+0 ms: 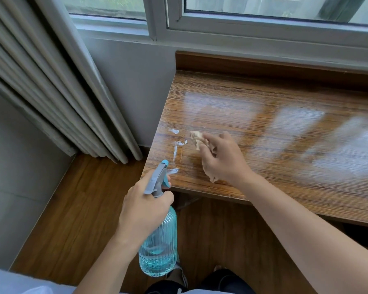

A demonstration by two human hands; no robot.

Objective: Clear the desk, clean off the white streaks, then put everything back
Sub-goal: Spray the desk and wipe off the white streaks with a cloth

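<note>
Head view, looking down over both forearms. Wooden bench (285,128) runs along the wall under a window (263,20); its surface is glossy, with pale reflections toward the right. White streaks (175,145) sit near the bench's left front corner: one short smear farther back, a small cluster in the middle, a thin vertical line below that, and another smear close to the front edge. Right hand (223,158) lies on the bench just right of the streaks, fingers curled over a crumpled beige cloth (197,139); cloth shows beyond the fingertips and again under the heel of the hand near the front edge. Hand and cloth are blurred, so the exact grip is hard to read, though the cloth appears bunched under the palm and touching the wood. Left hand (145,206) is off the bench, in front of its left corner, fingers wrapped round the neck of a spray bottle (158,240), one finger on the trigger. Bottle is ribbed clear blue with blue liquid in its lower part, held about upright; grey spray head with blue nozzle tip points toward the streaks. Grey curtain (57,88) hangs left; wood floor (79,209) below.
</note>
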